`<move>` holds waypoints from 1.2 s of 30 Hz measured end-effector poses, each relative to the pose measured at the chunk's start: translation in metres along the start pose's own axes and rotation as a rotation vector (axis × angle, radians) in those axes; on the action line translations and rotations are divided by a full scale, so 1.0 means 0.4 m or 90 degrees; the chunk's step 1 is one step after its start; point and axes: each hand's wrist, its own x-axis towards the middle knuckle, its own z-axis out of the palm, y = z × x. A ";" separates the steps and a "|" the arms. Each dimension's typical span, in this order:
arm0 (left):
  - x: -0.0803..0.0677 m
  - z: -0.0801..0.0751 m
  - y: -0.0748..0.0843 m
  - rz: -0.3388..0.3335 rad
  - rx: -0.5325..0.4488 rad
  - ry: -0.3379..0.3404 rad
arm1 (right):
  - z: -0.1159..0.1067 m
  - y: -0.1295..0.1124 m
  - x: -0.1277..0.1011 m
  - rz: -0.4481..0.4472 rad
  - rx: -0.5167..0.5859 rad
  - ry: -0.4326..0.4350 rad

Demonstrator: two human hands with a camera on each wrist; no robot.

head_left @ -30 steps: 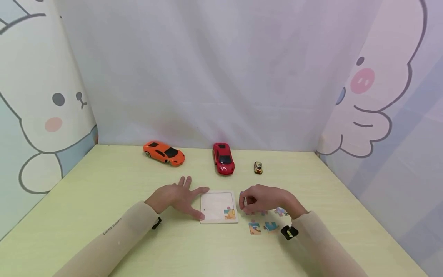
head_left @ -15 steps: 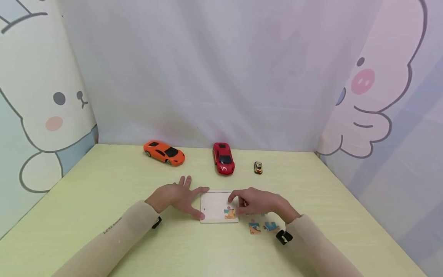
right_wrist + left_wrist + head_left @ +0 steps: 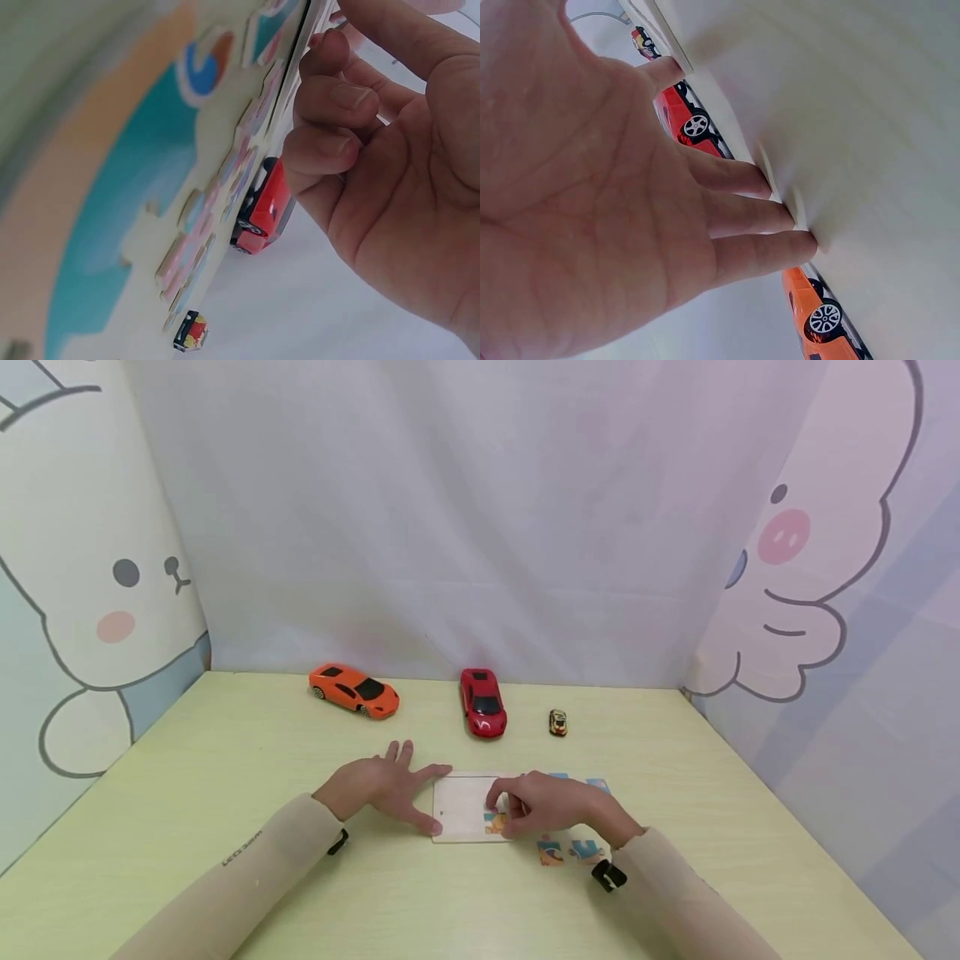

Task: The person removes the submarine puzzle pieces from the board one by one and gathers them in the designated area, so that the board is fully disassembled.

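Observation:
My left hand [image 3: 386,787] lies spread at the left side of a white puzzle board [image 3: 461,807]. Its thumb and index finger touch the board's left corners, and the left wrist view shows the fingers straight. Over the board's right edge, my right hand [image 3: 547,802] has its thumb and index finger at a small orange and blue jigsaw piece [image 3: 492,825] in the lower right corner, seeming to pinch it. The other right fingers [image 3: 330,146] are curled. The fingers partly hide this piece, and the right wrist view does not show the fingertips clearly.
Loose jigsaw pieces lie right of the board, among them an orange and blue one [image 3: 550,852] and a blue one [image 3: 586,850]; the right hand covers some. Behind stand an orange toy car [image 3: 354,691], a red one [image 3: 483,703] and a tiny gold one [image 3: 558,722].
My right hand has moved left from the loose pieces onto the board, then slightly down to its corner piece. The left hand has stayed at the board's left edge.

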 end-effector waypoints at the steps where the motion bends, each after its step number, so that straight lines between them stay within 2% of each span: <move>1: 0.000 0.000 0.000 0.001 0.000 0.001 | 0.001 0.000 0.000 -0.001 -0.001 0.000; 17: -0.006 -0.005 0.006 0.007 0.000 0.000 | 0.002 -0.005 0.002 0.007 0.004 -0.003; 27: -0.006 -0.002 0.002 0.008 -0.002 0.004 | -0.001 -0.012 0.005 0.029 -0.040 0.039; 36: -0.010 -0.008 0.004 0.014 -0.004 0.006 | -0.004 -0.009 0.002 -0.010 -0.029 0.048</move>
